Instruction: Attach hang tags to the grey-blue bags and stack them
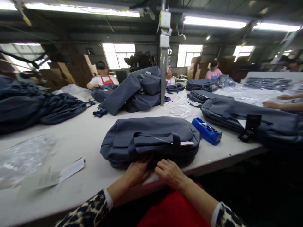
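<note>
A dark blue-grey bag (151, 126) lies on the white table in front of me, its strap handle facing my side and a white paper tag tucked by the handle. My left hand (138, 171) is at the bag's lower front edge, its fingertips hidden in the shadow beneath. Close beside it, my right hand (169, 171) has its fingers curled together at the same edge; what they pinch, if anything, is too dark to make out. A blue tape dispenser (207, 130) stands just right of the bag.
Folded bags (248, 116) lie at the right, near another person's hands (272, 105). More bags are piled at the left (23, 104) and behind, beside a metal post (163, 75). Plastic bags (28, 157) and paper tags (71, 170) lie front left. People work across the table.
</note>
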Demonstrator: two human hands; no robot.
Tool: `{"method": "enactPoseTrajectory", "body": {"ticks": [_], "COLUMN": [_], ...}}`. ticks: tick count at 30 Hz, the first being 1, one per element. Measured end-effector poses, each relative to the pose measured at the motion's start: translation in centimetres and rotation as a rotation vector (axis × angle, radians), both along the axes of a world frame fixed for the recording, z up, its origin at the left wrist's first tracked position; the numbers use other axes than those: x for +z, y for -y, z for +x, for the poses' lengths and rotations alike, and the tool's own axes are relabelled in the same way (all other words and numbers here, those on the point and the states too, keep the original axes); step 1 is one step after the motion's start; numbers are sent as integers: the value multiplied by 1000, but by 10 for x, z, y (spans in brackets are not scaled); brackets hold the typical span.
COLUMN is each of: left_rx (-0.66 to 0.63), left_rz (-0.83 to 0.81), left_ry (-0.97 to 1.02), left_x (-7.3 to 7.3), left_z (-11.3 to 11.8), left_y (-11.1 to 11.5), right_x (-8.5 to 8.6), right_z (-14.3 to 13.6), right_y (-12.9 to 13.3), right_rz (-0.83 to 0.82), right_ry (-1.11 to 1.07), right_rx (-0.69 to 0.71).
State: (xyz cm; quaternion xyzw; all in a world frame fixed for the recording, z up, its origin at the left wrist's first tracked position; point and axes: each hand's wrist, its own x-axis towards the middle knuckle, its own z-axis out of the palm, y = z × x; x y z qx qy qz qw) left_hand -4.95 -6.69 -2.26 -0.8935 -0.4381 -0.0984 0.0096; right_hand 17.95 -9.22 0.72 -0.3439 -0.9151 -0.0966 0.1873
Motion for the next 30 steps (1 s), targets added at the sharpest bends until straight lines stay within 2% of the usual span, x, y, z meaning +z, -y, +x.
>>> {"method": "enactPoseTrajectory", "body": {"ticks": [3,7,11,14,17,20,23,25,27,30], "left_rx": [10,77,90,23,-204,-382,-352,-294,-258,-249], "left_rz": [14,-38,-38,8,110,243,321,318,297,260], "left_ry": [-21,-95,-106,-82,-2,47,-44,-121,-166,-160], "left_x": [-1,-7,-11,-3,18,42,57,61,63,69], "left_z": [0,2,1,9,43,99,155,181,194,193], "left_y": [0,-2,-1,6,17,17,-1,-18,-32,-50], "right_x": [-26,-39,-44,-48,-54,-58,-59,-59,-59,-62], "right_z": [44,89,96,91,87,86,86,87,89,94], "right_y": [-6,-14,-12,-6,-3,-2,0,2,3,3], "right_rz": [-57,-77,-79,-69,-57,-44,-28,-18,-11,2], "right_ry": [-50,-106,-147,-179,-219,-256,-284,-298,-310,-334], "right_rx": [-237,-425,-456,-448,-455,-455,-439,-430,-429,-432]}}
